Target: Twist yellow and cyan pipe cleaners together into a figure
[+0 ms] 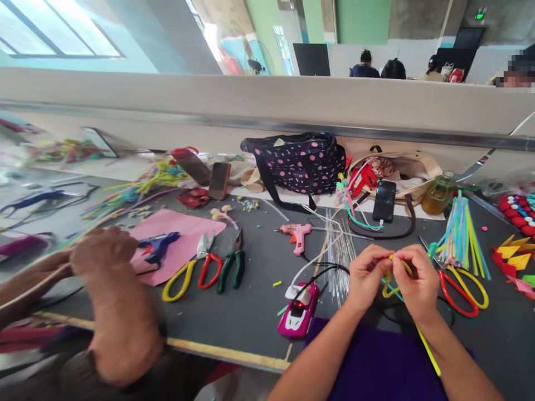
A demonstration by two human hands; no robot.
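Both my hands meet over the dark table [251, 312] at the right. My left hand [368, 273] and my right hand [418, 281] pinch a yellow pipe cleaner [388, 278] bent into a loop between them. Its long tail [428, 351] runs down past my right wrist. A teal strand shows just under the loop. Red and yellow scissors [463, 287] lie right of my right hand. A purple sheet [376, 362] lies under my forearms.
A co-worker's hands [100, 253] hold a thin stick at the left. Yellow-red scissors [192, 273], green pliers [232, 267], a pink glue gun [298, 234], a pink car-shaped device [298, 312], a dotted bag [298, 161], a phone [384, 200] and pipe cleaners [462, 234] crowd the table.
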